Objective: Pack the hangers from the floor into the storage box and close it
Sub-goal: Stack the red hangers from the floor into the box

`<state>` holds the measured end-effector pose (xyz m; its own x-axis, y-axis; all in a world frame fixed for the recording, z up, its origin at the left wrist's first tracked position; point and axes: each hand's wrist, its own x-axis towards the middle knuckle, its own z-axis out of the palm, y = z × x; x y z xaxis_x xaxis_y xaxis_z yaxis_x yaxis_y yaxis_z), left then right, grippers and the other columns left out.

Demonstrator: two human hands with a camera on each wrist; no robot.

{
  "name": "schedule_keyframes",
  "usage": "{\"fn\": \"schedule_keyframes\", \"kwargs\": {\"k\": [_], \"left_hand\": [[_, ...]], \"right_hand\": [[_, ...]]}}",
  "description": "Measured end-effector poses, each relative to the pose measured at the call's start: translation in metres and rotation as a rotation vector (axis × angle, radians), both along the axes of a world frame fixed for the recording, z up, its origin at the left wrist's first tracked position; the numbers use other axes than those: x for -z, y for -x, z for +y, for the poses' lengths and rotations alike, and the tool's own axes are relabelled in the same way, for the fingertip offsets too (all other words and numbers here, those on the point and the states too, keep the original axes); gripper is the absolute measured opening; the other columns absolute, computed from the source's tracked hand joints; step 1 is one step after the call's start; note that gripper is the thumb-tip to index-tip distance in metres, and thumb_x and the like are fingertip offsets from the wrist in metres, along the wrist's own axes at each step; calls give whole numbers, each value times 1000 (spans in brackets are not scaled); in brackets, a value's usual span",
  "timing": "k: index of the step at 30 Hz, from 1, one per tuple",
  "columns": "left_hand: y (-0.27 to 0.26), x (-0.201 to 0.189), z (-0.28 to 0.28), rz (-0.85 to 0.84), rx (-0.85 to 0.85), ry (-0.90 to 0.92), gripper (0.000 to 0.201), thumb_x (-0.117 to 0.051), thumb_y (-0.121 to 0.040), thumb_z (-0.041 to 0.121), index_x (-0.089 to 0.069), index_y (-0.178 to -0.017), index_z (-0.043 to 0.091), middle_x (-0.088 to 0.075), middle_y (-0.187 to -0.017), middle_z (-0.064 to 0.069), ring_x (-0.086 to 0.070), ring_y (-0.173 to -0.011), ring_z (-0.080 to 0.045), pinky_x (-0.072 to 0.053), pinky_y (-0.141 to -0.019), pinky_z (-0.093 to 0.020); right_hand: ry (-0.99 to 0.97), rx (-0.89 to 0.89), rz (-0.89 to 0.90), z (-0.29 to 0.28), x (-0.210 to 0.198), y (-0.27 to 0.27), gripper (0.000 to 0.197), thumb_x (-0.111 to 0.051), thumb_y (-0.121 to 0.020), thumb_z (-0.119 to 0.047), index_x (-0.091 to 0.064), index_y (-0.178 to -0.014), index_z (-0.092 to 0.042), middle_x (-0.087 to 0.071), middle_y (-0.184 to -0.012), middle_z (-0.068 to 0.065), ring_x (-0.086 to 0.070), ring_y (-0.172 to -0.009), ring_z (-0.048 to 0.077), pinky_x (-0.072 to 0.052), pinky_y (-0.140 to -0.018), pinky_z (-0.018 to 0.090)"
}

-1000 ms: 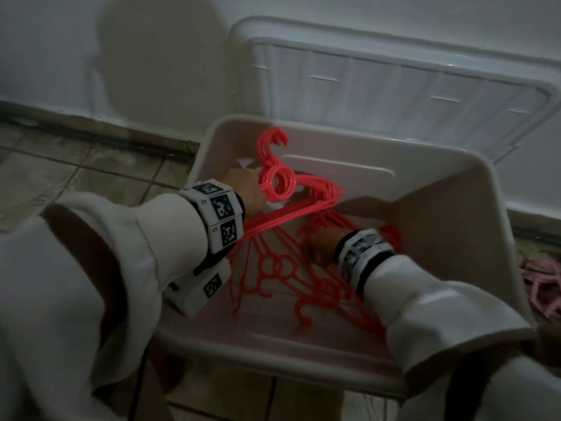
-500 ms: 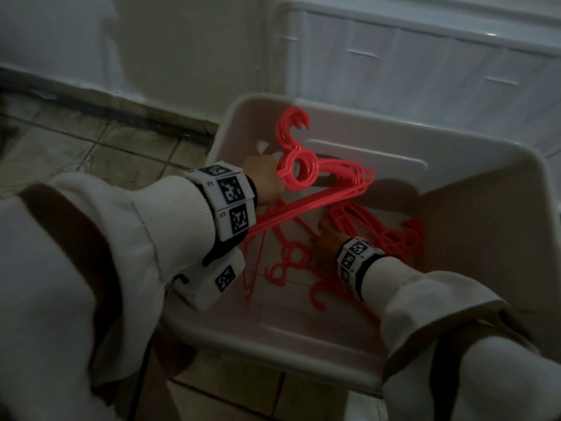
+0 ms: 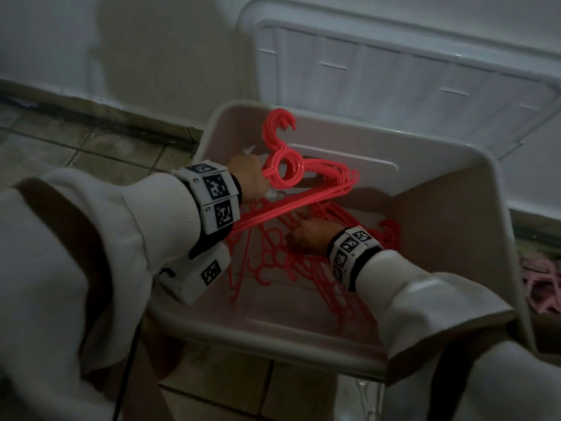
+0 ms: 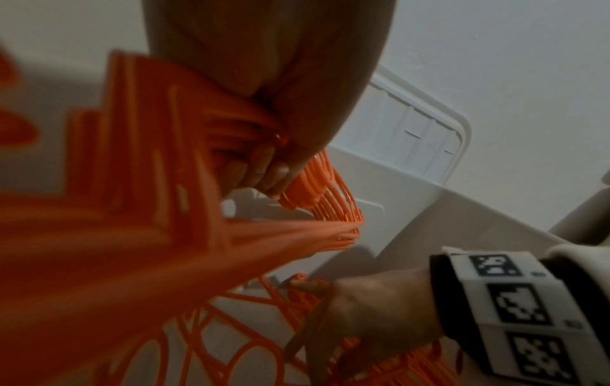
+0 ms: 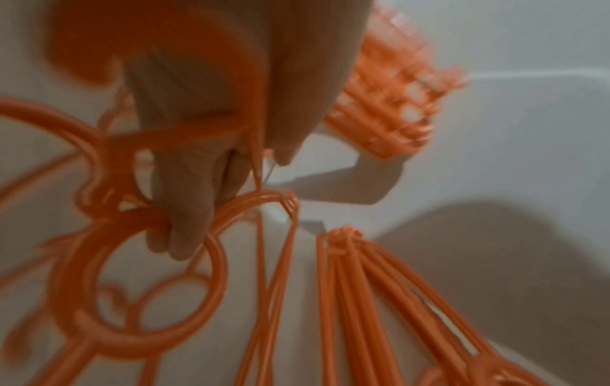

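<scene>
An open beige storage box [image 3: 473, 168] stands on the floor with loose red hangers [image 3: 273, 262] lying on its bottom. My left hand [image 3: 249, 177] is at the box's far left and grips a stacked bundle of red hangers [image 3: 285, 171], hooks pointing up. In the left wrist view its fingers [image 4: 264, 169] curl round the bundle [image 4: 317, 193]. My right hand [image 3: 306, 235] is low inside the box on the loose pile. In the right wrist view its fingers [image 5: 185, 216] curl round the ring of one hanger [image 5: 138, 287].
The box's white lid [image 3: 394, 80] leans upright against the wall behind the box. A heap of pink hangers [image 3: 543, 284] lies on the floor to the right of the box. Tiled floor [image 3: 76, 147] stretches to the left.
The head view has shifted a little. Both hands have stayed in the box, the left still holding the bundle and the right still on the loose hangers.
</scene>
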<state>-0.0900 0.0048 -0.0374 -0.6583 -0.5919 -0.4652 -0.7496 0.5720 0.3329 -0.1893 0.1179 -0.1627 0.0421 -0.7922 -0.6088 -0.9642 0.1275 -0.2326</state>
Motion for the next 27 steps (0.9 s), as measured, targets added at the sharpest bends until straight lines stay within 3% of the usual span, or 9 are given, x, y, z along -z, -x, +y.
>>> {"fn": "schedule_keyframes", "kwargs": {"k": [3,7,9,11,14,16,23,25,27], "left_hand": [[-2,-4,1,-19,6,28,24,-47,-94,16,-61,-102,-2,-59,-115,-25,-55,-108,-37,-41,-85,-37],[-3,-9,3,-11,-6,12,26,-45,-95,19,-61,-93,-1,-60,-113,-24,-56,-101,-36,-38,-74,-33],[-2,-14,5,6,-2,-15,29,-43,-96,21,-56,-76,5,-62,-108,-23,-55,-89,-33,-35,-69,-29],[-1,-16,7,18,6,-17,28,-43,-96,21,-60,-84,2,-62,-106,-21,-57,-94,-34,-36,-70,-30],[1,-18,12,36,7,0,22,-45,-95,18,-61,-97,2,-60,-103,-21,-57,-105,-36,-38,-74,-31],[2,-20,14,36,20,11,23,-47,-94,16,-61,-102,-1,-60,-110,-22,-57,-106,-36,-40,-79,-34],[4,-17,14,36,15,3,24,-47,-93,13,-60,-104,-4,-60,-103,-16,-57,-102,-35,-38,-73,-31],[4,-19,14,23,16,-7,22,-46,-93,12,-61,-97,-2,-59,-98,-17,-58,-100,-35,-37,-71,-30],[3,-20,14,18,23,-5,22,-45,-94,15,-57,-79,3,-54,-91,-14,-57,-94,-34,-36,-70,-29]], "right_hand": [[82,42,-212,7,-17,4,21,-56,-84,-2,-67,-102,-1,-65,-108,19,-62,-102,31,-47,-88,34],[248,-70,21,15,-28,10,25,-57,-81,-24,-71,-100,-17,-45,-137,8,-32,-133,26,-29,-108,41],[329,-94,-22,20,-31,11,44,-40,-75,-39,-74,-90,-15,-56,-127,14,-34,-132,33,-25,-109,45],[315,-81,-126,23,-29,11,51,-34,-72,-37,-74,-83,-8,-67,-107,13,-40,-128,35,-28,-107,42],[282,130,-279,29,-31,10,26,-56,-79,-13,-70,-97,-1,-61,-113,18,-50,-117,32,-36,-94,23],[322,199,-324,30,-28,8,36,-64,-77,-4,-63,-112,-2,-52,-123,20,-51,-113,29,-35,-88,18],[172,865,-780,28,-29,-3,47,-33,-90,14,-34,-132,-5,-47,-116,7,-69,-81,9,-51,-61,12],[82,802,-616,28,-28,4,39,-45,-89,8,-44,-128,1,-56,-118,16,-61,-105,31,-52,-81,27],[-69,612,-370,29,-24,8,31,-57,-88,-6,-57,-118,1,-61,-118,18,-55,-112,32,-42,-93,33]]}}
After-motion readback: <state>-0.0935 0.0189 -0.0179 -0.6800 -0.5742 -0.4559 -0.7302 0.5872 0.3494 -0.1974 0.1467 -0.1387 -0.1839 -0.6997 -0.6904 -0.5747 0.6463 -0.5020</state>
